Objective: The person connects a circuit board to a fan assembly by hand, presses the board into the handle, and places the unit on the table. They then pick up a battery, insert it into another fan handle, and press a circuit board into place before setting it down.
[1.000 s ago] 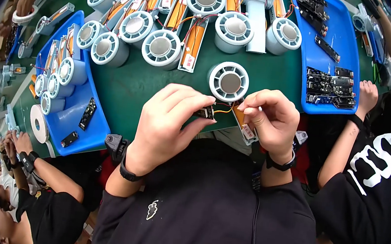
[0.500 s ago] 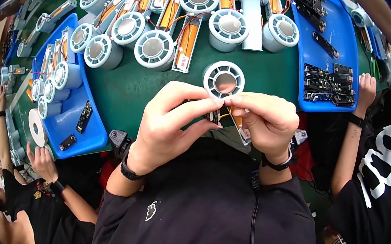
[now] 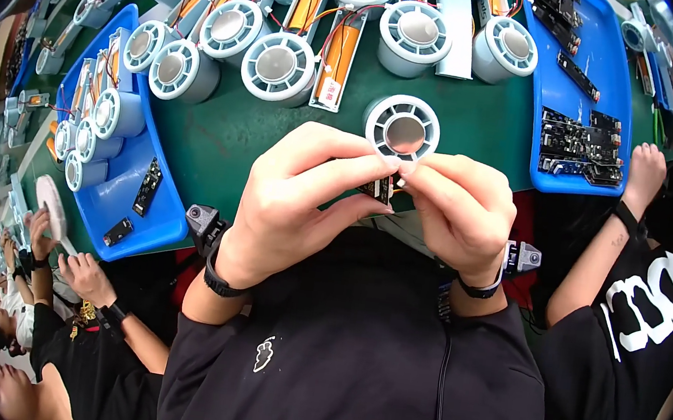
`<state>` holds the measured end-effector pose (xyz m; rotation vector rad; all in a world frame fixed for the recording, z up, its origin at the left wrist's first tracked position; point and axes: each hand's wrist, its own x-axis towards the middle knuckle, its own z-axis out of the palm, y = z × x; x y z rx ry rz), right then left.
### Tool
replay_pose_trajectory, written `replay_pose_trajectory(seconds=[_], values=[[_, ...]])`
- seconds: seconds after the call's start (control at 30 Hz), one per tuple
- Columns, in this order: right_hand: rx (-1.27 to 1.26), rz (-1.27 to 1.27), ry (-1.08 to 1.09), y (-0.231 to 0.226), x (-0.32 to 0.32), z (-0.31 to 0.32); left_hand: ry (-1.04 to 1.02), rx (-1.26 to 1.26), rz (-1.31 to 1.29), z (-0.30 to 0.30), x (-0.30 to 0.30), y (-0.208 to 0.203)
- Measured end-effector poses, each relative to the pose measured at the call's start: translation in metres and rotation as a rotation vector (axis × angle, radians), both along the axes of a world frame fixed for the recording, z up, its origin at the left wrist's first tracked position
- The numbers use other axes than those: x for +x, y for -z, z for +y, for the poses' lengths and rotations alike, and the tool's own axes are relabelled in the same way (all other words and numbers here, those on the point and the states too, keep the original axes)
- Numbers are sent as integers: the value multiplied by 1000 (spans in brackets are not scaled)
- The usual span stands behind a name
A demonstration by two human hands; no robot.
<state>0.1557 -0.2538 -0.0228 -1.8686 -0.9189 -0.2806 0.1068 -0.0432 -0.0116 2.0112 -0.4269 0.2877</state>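
Observation:
In front of my chest, both hands meet at the fingertips. My left hand (image 3: 292, 196) is closed on a small black circuit board (image 3: 379, 188), whose lower end sticks out under the fingers. My right hand (image 3: 466, 213) pinches at the board's upper edge; what its fingertips hold is hidden. A tiny white piece shows just below them. Right beyond the fingertips stands a light-blue round housing (image 3: 376, 122) with a spoked ring and a shiny metal disc. The lower part of this housing is covered by my hands.
Several similar round housings (image 3: 278, 67) with orange-filled handles and red wires crowd the table's far side. A blue tray (image 3: 549, 85) of circuit boards lies right. Another blue tray (image 3: 162, 226) with housings and two boards is left. Co-workers' arms (image 3: 615, 236) flank both sides.
My fingertips have come closer together, and the orange wires seen by my right fingers are now hidden. The view has shifted slightly. At left, a co-worker has lifted a white ring-shaped object.

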Motion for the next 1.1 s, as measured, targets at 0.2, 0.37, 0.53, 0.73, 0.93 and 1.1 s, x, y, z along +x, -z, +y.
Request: replay_pose_trajectory(seconds=[0.2, 0.37, 0.53, 0.73, 0.93, 1.1], values=[[8, -68, -67, 5, 3, 4, -7, -16, -18, -1, -2, -1], [-14, -47, -103, 3, 5, 1, -9, 12, -35, -1, -2, -2], [-23, -55, -89, 2, 4, 0, -2, 32, -55, -1, -2, -1], [57, 22, -46, 3, -3, 5, -112, 33, -76, -8, -6, 2], [111, 103, -39, 3, -5, 3, -66, 50, -104, -9, -3, 0], [58, 17, -96, 4, 3, -1, 14, 10, 10, 0, -2, -3]])
